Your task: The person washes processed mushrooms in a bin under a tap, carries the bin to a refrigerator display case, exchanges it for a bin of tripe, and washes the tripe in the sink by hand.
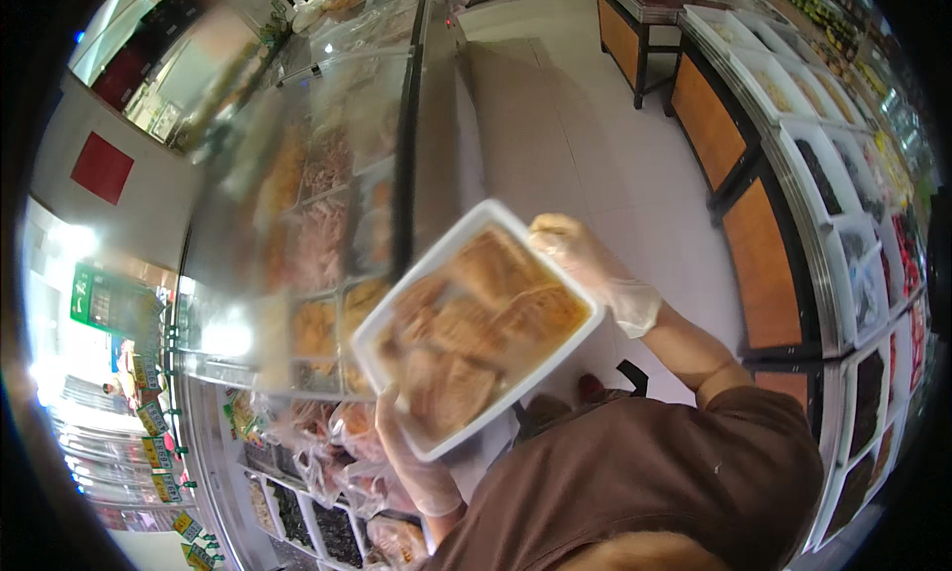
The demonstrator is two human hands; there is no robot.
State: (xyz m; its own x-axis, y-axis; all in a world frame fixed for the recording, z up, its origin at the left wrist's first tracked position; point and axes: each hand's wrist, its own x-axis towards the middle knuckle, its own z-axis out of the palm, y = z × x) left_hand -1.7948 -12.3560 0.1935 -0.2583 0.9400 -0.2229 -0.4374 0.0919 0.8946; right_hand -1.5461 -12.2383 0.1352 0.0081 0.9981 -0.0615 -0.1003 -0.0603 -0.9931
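A white rectangular tub (485, 210) with brown pieces of food (465, 326) in an orange-brown liquid is held up at chest height, turned at an angle. My right hand (573, 255), in a clear disposable glove, grips its upper right rim. At the tub's lower left corner, my left hand (405, 437), gloved the same way, holds the rim; its fingers are partly hidden by the tub. The food is slightly blurred, and its exact kind cannot be told.
On the left stands a glass-covered display case (405, 162) with trays of meat and other foods. Plastic-bagged food (357, 430) lies below it. Along the right, a counter (766, 259) carries white bins (807, 177). A tiled floor aisle (550, 125) runs between them.
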